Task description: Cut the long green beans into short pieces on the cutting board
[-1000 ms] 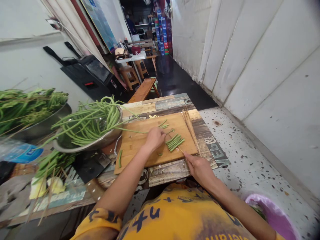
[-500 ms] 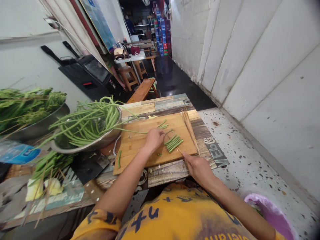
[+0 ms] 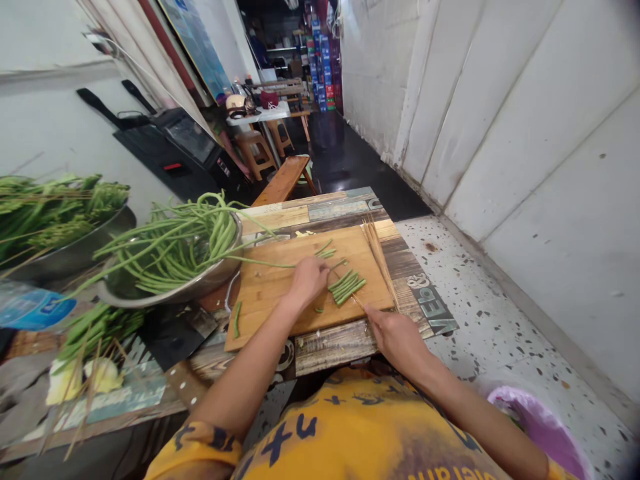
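My left hand (image 3: 309,279) is closed in a pinch over the wooden cutting board (image 3: 273,293). A long green bean (image 3: 267,263) runs from the metal bowl into its fingers, and a short end pokes out on the other side. Just right of it lies a row of cut bean pieces (image 3: 347,288), side by side on a bamboo skewer (image 3: 359,302). My right hand (image 3: 395,331) grips the skewer's near end at the board's front edge. A few loose cut pieces (image 3: 326,251) rest farther back. The left fingertips are partly hidden.
Left of the board stands a metal bowl (image 3: 173,297) heaped with long beans. Bare skewers (image 3: 380,260) lie along the board's right side. A cleaver (image 3: 173,333), a plastic bottle (image 3: 35,307) and greens (image 3: 65,207) are farther left. A pink-lined bin (image 3: 540,427) stands at lower right.
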Available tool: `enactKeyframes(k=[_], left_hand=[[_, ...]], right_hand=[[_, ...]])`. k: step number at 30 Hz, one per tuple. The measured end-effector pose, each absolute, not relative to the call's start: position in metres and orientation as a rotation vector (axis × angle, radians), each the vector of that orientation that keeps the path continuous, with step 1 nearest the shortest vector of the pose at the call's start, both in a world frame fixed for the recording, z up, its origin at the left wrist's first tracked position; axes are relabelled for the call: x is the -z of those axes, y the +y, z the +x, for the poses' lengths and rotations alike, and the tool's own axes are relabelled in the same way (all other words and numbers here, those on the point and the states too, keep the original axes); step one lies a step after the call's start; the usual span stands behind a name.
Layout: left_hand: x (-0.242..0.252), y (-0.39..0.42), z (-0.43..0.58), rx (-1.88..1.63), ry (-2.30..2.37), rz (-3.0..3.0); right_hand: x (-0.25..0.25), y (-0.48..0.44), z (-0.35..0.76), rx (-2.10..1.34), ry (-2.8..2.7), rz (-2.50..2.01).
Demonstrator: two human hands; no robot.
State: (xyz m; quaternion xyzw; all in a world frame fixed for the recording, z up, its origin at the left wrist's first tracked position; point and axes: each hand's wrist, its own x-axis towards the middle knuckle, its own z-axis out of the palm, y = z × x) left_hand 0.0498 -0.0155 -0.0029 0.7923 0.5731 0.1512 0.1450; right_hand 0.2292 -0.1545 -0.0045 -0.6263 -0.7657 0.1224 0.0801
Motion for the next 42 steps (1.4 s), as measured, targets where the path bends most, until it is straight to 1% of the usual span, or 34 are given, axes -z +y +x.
enactKeyframes(k=[14, 23, 34, 42], left_hand=[[0.0, -0.016, 0.049, -0.417, 1.588, 2.309], [0.007, -0.009, 0.043, -0.445, 1.555, 2.331], [0.015, -0.008, 0.041, -0.528, 1.573, 2.291], [0.017, -0.003, 0.038, -0.508, 1.564, 2.299]], right_hand=[[-0.009, -0.153, 0.222, -0.377, -2.365, -1.943], [-0.003, -0.142, 0.213, -0.299, -2.399, -2.009], [-0.001, -0.134, 0.224, -0.311, -2.443, -1.925], [0.0, -0.124, 0.228, -0.339, -2.442, -1.895]])
